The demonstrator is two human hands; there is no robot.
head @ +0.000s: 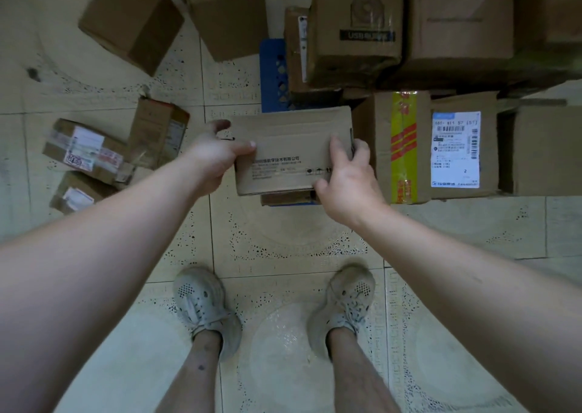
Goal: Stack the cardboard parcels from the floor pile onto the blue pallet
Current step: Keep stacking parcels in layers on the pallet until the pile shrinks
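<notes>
2 hands clamp a plain cardboard parcel (pixel 293 151) with black print, at 12 o'clock from the shoes (pixel 201 299). the left hand (pixel 217 154) grips its 9 o'clock edge, thumb flat on top. the right hand (pixel 346 176) curls over the 3 o'clock edge. the parcel hangs over the near edge of the blue pallet (pixel 272 75), above a smaller box (pixel 286 199); whether they touch, cannot tell. stacked parcels (pixel 356 28) stand at 1 o'clock, the taped floor pile (pixel 85 151) at 9 o'clock.
</notes>
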